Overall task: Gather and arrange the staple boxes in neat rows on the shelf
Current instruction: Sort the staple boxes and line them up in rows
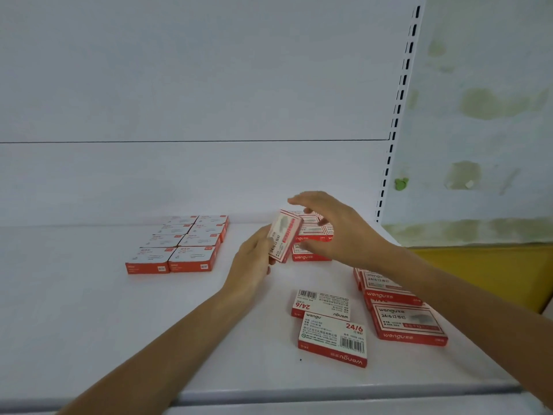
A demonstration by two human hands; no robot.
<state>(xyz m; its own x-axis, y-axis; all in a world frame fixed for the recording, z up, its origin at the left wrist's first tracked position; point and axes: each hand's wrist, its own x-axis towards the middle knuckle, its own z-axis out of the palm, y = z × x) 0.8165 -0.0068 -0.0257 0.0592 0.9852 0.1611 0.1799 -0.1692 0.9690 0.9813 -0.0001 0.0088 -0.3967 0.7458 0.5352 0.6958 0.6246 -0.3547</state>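
Observation:
My left hand (254, 259) grips a red and white staple box (284, 235), tilted up on its edge above the white shelf (89, 310). My right hand (338, 229) hovers just right of it, fingers spread and relaxed, over a small group of staple boxes (311, 239) at the back of the shelf. Two loose boxes (329, 324) lie barcode side up near the front. More staple boxes (401, 310) lie overlapping under my right forearm.
A tidy block of several red and white boxes (179, 244) stands in two columns at the back left. The slotted shelf upright (395, 115) rises at the right, with a stained wall and a yellow surface (478, 271) beyond. The shelf's front edge (299, 393) is near.

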